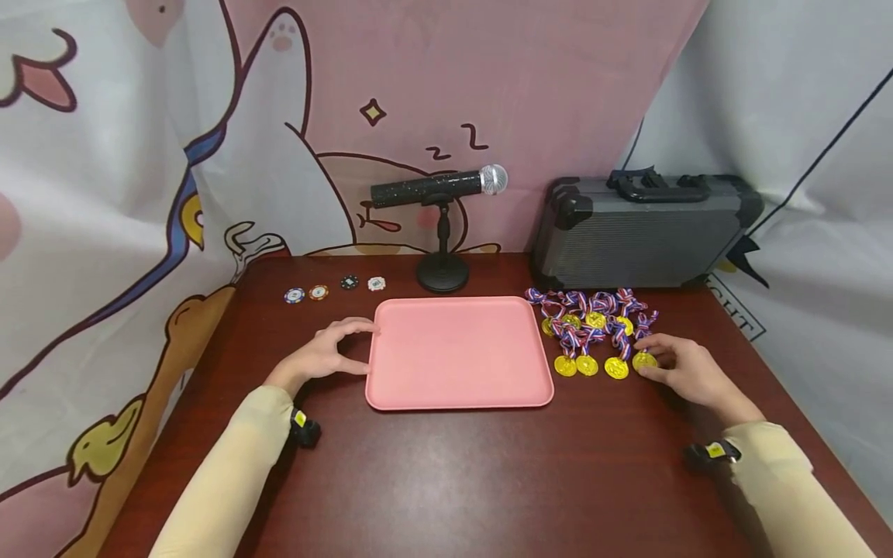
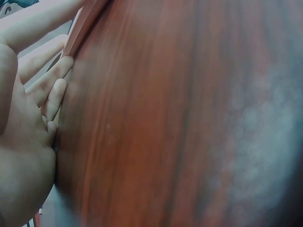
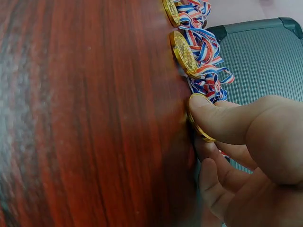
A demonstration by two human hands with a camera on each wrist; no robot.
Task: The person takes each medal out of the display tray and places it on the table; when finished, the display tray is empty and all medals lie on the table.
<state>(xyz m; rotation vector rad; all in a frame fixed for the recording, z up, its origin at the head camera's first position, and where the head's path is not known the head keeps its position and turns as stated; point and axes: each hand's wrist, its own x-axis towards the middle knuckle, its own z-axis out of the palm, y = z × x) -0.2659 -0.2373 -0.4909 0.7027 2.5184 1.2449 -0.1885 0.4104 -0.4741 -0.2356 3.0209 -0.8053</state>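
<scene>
My left hand is at the left edge of a pink tray, thumb and fingers spread apart with the fingertips right at the rim. The left wrist view shows only a sliver of the tray by those fingers. At the right end of a group of gold medals, my right hand pinches one gold medal by its edge between thumb and fingers. The thumb covers part of its face. Its striped red, white and blue ribbon lies bunched behind it. Several other medals lie to its left.
A black microphone on a round-based stand is behind the tray. Several poker chips lie at the back left. The grey hard case stands behind the medals. Printed cloth hangs around the brown table.
</scene>
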